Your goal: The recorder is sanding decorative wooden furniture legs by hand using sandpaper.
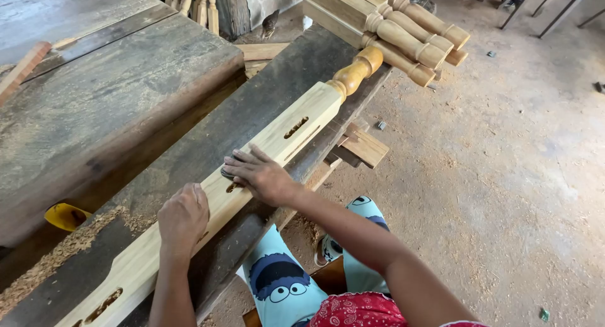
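Lying lengthwise along a dark, worn table (252, 112), a pale wooden post (252, 160) with slotted mortises and a turned end is seen under both hands. Nearest the camera, light-blue trousers (283, 283) with a cartoon face and a red patterned garment (359, 311) are seen at the lower edge. The left hand (183, 216) is laid palm down on the post, its fingers curled over the top face; its grip is not clenched round anything but is pressed flat on the wood. Just beyond it, the right hand (259, 174) is spread over a small dark piece, seemingly sandpaper (228, 170), which is held flat against the post beside one of the mortises. Sawdust (57, 257) is scattered on the table to the left, near a yellow object (66, 216) tucked under a thick grey slab (113, 106). Short offcuts of wood (365, 147) are seen jutting from under the table's right edge. Farther off, the post's turned end (359, 68) is seen reaching toward a stack of similar turned posts (409, 37) lying together. A dusty floor (504, 163) is spread out to the right.
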